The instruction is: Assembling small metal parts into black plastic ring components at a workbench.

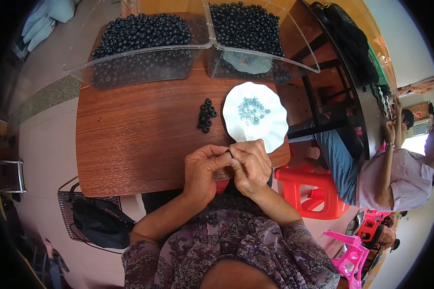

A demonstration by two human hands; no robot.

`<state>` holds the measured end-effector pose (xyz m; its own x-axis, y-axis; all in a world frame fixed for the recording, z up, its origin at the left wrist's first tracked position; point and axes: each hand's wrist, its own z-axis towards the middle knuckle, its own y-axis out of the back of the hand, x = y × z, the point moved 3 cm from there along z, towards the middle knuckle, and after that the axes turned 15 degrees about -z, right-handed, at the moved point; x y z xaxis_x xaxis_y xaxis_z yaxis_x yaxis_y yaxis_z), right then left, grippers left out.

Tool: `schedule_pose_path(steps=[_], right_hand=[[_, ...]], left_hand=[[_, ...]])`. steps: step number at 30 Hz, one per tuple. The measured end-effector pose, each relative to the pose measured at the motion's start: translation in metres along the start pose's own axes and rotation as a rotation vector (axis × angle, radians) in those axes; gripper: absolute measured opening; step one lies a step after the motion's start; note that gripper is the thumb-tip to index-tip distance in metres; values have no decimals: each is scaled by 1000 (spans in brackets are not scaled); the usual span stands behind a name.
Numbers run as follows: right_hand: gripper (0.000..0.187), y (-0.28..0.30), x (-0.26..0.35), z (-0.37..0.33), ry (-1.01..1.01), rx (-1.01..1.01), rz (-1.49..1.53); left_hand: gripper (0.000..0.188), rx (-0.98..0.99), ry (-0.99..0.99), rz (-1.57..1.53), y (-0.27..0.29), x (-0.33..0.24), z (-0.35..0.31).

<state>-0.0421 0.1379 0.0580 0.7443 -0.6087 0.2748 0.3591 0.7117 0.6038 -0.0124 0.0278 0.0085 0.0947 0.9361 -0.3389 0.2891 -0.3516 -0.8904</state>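
Over the table's near edge, my left hand (pixel 201 168) and my right hand (pixel 250 167) meet fingertip to fingertip. Both are closed in a pinch around a small dark piece (pixel 228 150), mostly covered by the fingers; its exact kind cannot be made out. A small cluster of black ring-like pieces with holes (pixel 206 115) lies on the wood beyond my hands. Just past my right hand is a white scalloped plate (pixel 232 96), with many tiny shiny silvery parts (pixel 253 111) heaped in its middle.
Two clear plastic bins, left (pixel 144 72) and right (pixel 248 72), hold heaps of black round pieces on the far side of the brown table (pixel 130 139). A red stool (pixel 308 190) and a seated person (pixel 395 178) are at the right. A wire basket (pixel 70 212) with a black bag stands lower left.
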Motion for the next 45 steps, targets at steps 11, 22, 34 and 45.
schedule_pose_path(steps=[11, 22, 34, 45], right_hand=[[23, -1, -8, -11, 9, 0, -3], [31, 2, -10, -10, -217, 22, 127], [26, 0, -12, -11, -194, 25, 95], [26, -2, -14, -13, -213, 32, 131]], left_hand=[[12, 8, -39, 27, 0, 8, 1], [12, 81, -9, 94, -8, 0, 5], [13, 48, -3, 106, 1, 3, 3], [12, 31, 7, 106, -1, 6, 4]])
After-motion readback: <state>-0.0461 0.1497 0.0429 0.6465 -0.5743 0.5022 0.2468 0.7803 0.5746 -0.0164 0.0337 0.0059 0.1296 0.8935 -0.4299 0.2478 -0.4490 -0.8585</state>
